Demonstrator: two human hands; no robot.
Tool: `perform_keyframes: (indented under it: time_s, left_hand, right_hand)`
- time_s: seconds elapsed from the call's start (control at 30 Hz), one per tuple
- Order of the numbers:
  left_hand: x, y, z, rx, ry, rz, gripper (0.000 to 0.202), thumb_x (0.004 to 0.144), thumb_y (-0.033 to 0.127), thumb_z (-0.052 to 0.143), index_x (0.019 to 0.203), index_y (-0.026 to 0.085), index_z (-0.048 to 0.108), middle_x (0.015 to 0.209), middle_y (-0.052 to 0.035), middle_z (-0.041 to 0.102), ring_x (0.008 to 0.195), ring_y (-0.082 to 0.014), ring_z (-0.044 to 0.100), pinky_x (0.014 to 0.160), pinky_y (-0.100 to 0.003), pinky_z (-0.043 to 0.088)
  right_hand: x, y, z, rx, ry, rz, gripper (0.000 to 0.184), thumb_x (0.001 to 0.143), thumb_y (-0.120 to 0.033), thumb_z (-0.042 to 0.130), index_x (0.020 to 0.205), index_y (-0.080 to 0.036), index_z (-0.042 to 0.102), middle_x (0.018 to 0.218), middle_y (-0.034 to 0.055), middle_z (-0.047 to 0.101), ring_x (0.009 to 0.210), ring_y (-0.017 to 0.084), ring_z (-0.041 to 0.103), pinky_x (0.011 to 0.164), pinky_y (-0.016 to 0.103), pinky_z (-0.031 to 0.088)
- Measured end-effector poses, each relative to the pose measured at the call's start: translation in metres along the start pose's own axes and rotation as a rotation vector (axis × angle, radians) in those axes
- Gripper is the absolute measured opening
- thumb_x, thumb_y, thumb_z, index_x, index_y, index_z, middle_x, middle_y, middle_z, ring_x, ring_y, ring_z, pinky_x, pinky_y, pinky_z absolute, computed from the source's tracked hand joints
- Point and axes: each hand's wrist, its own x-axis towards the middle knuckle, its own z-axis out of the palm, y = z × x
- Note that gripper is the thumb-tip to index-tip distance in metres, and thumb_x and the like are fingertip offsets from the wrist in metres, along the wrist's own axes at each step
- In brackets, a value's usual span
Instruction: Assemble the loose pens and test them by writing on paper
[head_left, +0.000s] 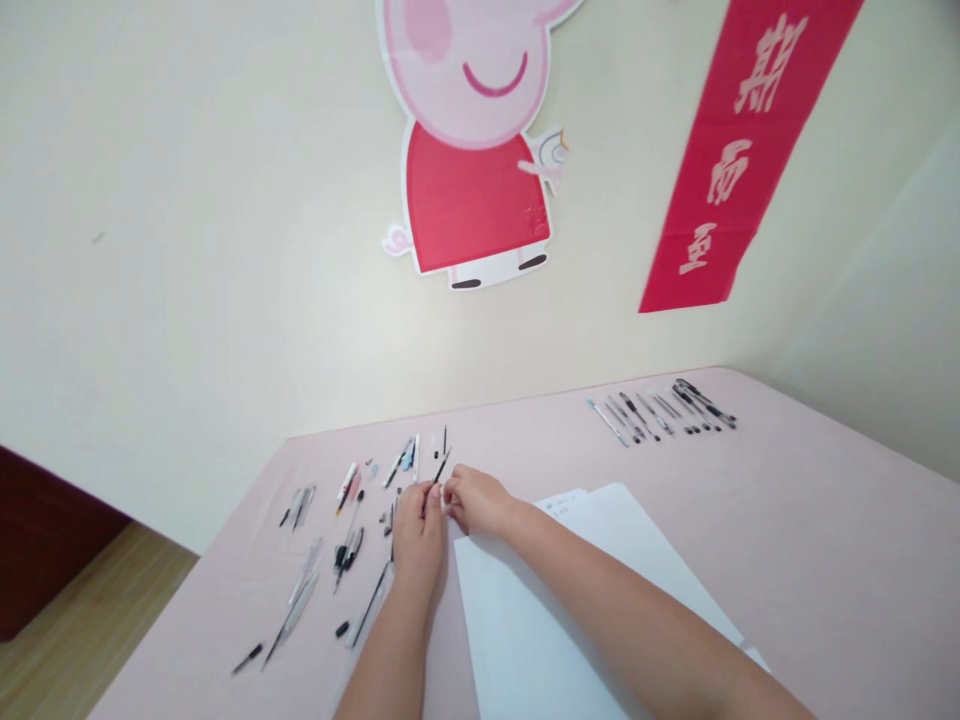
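The pen (pixel 442 466) is a slim, straight, dark stick, its far end narrowing to a finer, paler tip; whether it is a whole pen or only an inner part is too small to tell. Its long axis runs slantwise, the fine tip leading away from the person and to the right, toward the wall (pixel 225 330), while the near end disappears into the fingers. It is held just above the table (pixel 825 520), beyond the top left corner of the white paper (pixel 517 640). The left hand (pixel 417 525) is closed narrowly on it, thumb against forefinger. The right hand (pixel 478 500) is just beside, its fingers curled in toward the left fingertips; whether it grips anything cannot be told. Its forearm crosses over the paper. Left of the left hand are scattered loose pen parts (pixel 349 553), with a short black cap (pixel 343 629) nearer the person. Just past the pen's tip a thin dark rod (pixel 445 440) stretches nearly straight away from the person. Well apart, at the table's far right, a row of pens (pixel 649 416) lies side by side.
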Motion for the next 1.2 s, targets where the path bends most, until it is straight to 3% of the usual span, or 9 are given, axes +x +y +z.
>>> perform_keyframes:
  time_s: [0.17, 0.3, 0.5, 0.73, 1.2]
  left_hand:
    - [-0.001, 0.003, 0.001, 0.012, -0.017, 0.011, 0.023, 0.085, 0.033, 0.038, 0.084, 0.019, 0.056, 0.080, -0.0051, 0.060, 0.078, -0.0191, 0.055, 0.071, -0.033, 0.043]
    - [-0.003, 0.005, 0.003, 0.005, -0.081, 0.031, 0.024, 0.085, 0.033, 0.038, 0.085, 0.018, 0.056, 0.080, -0.0050, 0.060, 0.078, -0.0189, 0.055, 0.071, -0.032, 0.043]
    - [-0.006, 0.009, 0.005, -0.020, -0.185, 0.076, 0.024, 0.086, 0.032, 0.037, 0.088, 0.017, 0.056, 0.082, -0.0054, 0.060, 0.080, -0.0185, 0.056, 0.072, -0.032, 0.043]
    - [-0.006, 0.011, 0.005, -0.033, -0.234, 0.057, 0.026, 0.086, 0.034, 0.036, 0.089, 0.018, 0.056, 0.084, -0.0068, 0.059, 0.082, -0.0202, 0.055, 0.074, -0.035, 0.043]
    - [-0.006, 0.010, 0.006, -0.039, -0.262, 0.062, 0.025, 0.086, 0.034, 0.036, 0.089, 0.018, 0.056, 0.084, -0.0064, 0.058, 0.083, -0.0205, 0.054, 0.074, -0.036, 0.043]
  right_hand:
    - [-0.019, 0.020, -0.020, 0.155, 0.163, 0.198, 0.010, 0.073, -0.017, 0.054, 0.079, -0.018, 0.061, 0.076, 0.0029, 0.060, 0.070, 0.014, 0.053, 0.064, 0.025, 0.038]
    - [-0.040, 0.035, -0.041, 0.480, 0.346, 0.249, 0.010, 0.072, -0.016, 0.052, 0.078, -0.017, 0.060, 0.069, 0.0002, 0.057, 0.065, 0.012, 0.051, 0.061, 0.024, 0.039]
    - [-0.056, 0.033, -0.067, 0.983, 0.447, 0.272, 0.022, 0.069, -0.034, 0.058, 0.082, -0.016, 0.058, 0.065, -0.0027, 0.049, 0.056, 0.009, 0.045, 0.048, 0.021, 0.039]
    - [-0.055, 0.028, -0.072, 1.083, 0.550, 0.242, 0.023, 0.067, -0.036, 0.062, 0.078, -0.016, 0.057, 0.063, -0.0022, 0.048, 0.055, 0.009, 0.043, 0.046, 0.021, 0.039]
    - [-0.054, 0.028, -0.072, 1.079, 0.536, 0.236, 0.024, 0.067, -0.037, 0.063, 0.078, -0.016, 0.057, 0.064, -0.0026, 0.048, 0.054, 0.008, 0.043, 0.047, 0.021, 0.039]
